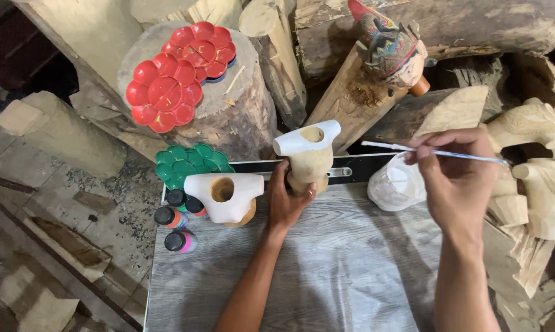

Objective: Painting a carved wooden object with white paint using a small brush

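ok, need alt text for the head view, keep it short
A left hand grips a part-white wooden carving on a grey table, while the right hand holds a thin brush over a plastic cup. A second carving, paint bottles and palettes sit to the left.

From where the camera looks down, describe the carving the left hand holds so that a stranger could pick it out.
Start at the grey wood-grain table; along its far edge stand two pale wooden carvings. The held carving is the right one, upright, gripped low by the left hand. Unlike the white-painted carving, only its top is white, the body still bare wood.
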